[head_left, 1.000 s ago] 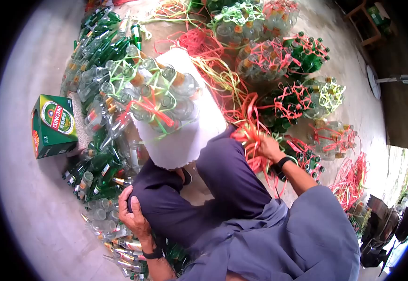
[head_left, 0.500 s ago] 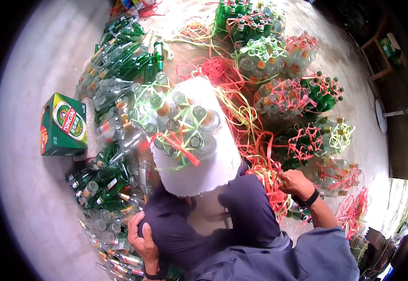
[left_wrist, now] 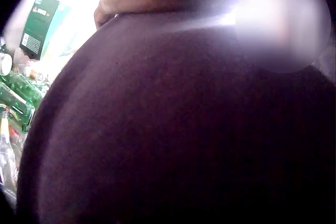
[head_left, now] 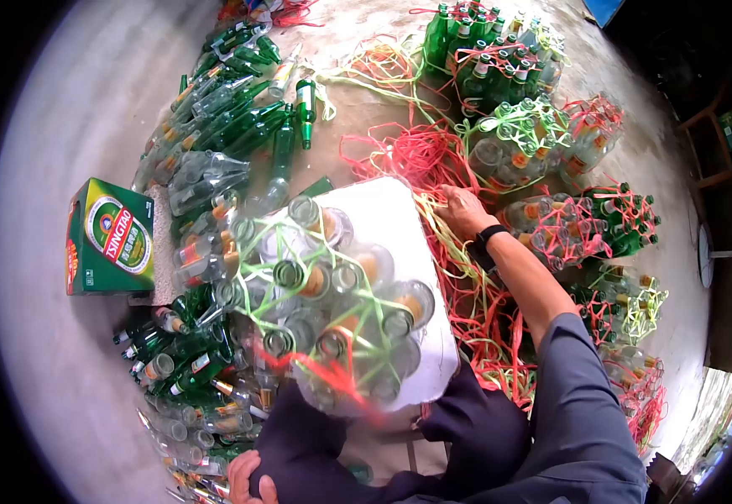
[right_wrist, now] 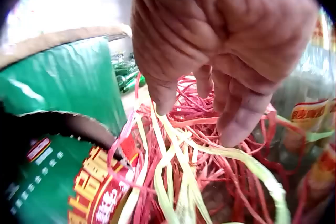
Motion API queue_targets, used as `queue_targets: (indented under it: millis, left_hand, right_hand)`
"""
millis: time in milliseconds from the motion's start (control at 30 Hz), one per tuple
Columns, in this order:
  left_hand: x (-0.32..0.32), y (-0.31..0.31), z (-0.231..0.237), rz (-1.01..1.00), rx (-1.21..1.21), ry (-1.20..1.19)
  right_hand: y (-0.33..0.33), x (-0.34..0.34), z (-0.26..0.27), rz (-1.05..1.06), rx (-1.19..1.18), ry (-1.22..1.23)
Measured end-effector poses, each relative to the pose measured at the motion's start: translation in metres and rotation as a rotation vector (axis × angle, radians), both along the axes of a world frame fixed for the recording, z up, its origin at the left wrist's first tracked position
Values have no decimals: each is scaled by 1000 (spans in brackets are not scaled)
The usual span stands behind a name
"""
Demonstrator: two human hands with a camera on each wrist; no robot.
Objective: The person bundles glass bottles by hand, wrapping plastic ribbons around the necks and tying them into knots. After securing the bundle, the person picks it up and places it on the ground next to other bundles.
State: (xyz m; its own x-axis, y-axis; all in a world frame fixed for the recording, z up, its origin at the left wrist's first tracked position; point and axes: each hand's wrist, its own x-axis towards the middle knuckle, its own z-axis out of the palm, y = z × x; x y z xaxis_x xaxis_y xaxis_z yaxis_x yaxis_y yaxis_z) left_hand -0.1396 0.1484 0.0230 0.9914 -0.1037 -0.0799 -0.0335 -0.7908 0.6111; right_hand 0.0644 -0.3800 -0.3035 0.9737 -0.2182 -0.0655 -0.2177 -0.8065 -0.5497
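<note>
My left hand [head_left: 251,479] rests on the left knee, fingers relaxed over the dark trousers [left_wrist: 157,119]. My right hand [head_left: 465,212] reaches down into tangled red and yellow-green plastic strapping [head_left: 416,155]. In the right wrist view, its thumb and fingers [right_wrist: 236,129] point downward and stand apart among the loose strands [right_wrist: 184,166]. A bundle of clear glass bottles [head_left: 404,307], laced at the necks with green strapping and a red tie, stands upright on a white board [head_left: 383,197] in front of the knees.
Loose bottles [head_left: 206,172] lie heaped along the left, beside a green beer carton [head_left: 114,239]. Strapped bundles of clear bottles [head_left: 521,143] and green bottles [head_left: 500,67] stand on the right. Printed green cardboard [right_wrist: 52,176] is beside the strands.
My right hand has moved forward along the strapping, from beside the right knee to the board's far right. The left hand stays on the knee. The head view has shifted.
</note>
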Motion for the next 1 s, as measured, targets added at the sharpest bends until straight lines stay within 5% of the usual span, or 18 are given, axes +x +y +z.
queue_targets:
  millis: [100,367,433,467,567,600,733,833,900,1000]
  left_hand:
    - [3,5,-6,27,28,-2]
    - [16,20,-20,-1,90,-27]
    - [19,18,-19,-6,104,-22]
    - [21,17,-18,-5,103,-15]
    - [26,16,-17,-27,117,-24]
    - [27,14,-17,-25,110,-23]
    - [30,12,-15,-24,137,-39]
    - [29,13,-16,-13,141,-36]
    - [31,13,-17,-7,118,-31]
    - [31,14,-16,-22,119,-49]
  right_hand:
    - [4,27,-39,-95,-24,-49]
    - [24,51,-78,-171,-117,350]
    - [23,51,-118,-177,-181,291]
    - [30,44,-118,-148,-402,151]
    - [29,41,-133,-113,-340,261]
    - [24,27,-167,-69,-532,38]
    - [25,-45,-167,209,-602,-141]
    - [38,-117,-136,361,-417,300]
    - [58,-126,-47,491,-131,1031]
    - [55,-213,-108,590,36,1367]
